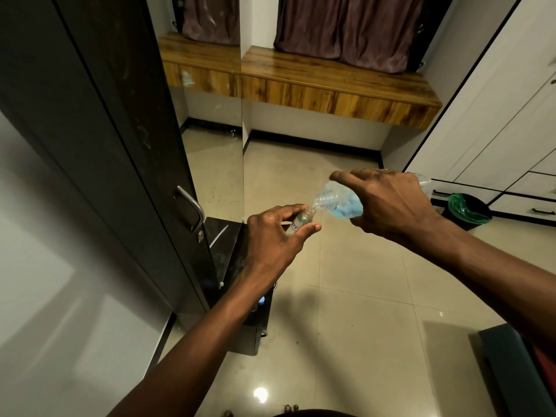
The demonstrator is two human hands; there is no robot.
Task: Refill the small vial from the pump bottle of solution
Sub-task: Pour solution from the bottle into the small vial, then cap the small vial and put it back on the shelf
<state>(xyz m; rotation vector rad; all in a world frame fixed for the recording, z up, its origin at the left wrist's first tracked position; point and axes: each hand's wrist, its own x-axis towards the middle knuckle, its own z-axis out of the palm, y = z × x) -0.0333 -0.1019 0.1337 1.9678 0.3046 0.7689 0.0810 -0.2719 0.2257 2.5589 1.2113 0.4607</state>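
My left hand holds a small clear vial tilted up to the right, its open mouth toward the bottle. My right hand grips a clear bottle of blue solution tipped on its side. The bottle's open threaded neck touches the vial's mouth, and no pump head shows on it. Blue liquid lies pooled in the bottle's lower side. Most of the bottle's body is hidden under my right hand.
A dark wardrobe door with a metal handle stands at left, beside a mirror. A low black stand is below my left arm. A bin with a green liner sits at right by white drawers. A wooden ledge runs along the far wall.
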